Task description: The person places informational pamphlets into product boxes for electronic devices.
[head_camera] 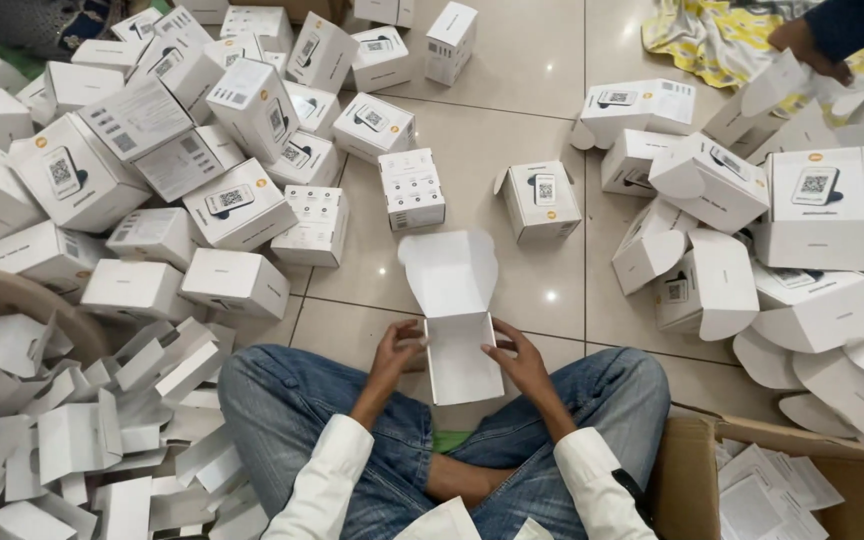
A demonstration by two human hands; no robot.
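Observation:
I sit cross-legged on a tiled floor in blue jeans and white sleeves. Between my knees I hold a small white cardboard box [460, 345] with its rounded lid flap standing open toward the floor ahead. My left hand [395, 351] grips the box's left side, and my right hand [518, 358] grips its right side. The inside of the box looks white and bare.
Many closed white boxes [242, 205] are heaped at the left and back; open ones [812, 310] lie at the right. White folded inserts [102, 430] pile at my left. A brown carton [692, 470] with paper sheets stands at my right. Another person's hand [802, 45] reaches in at top right.

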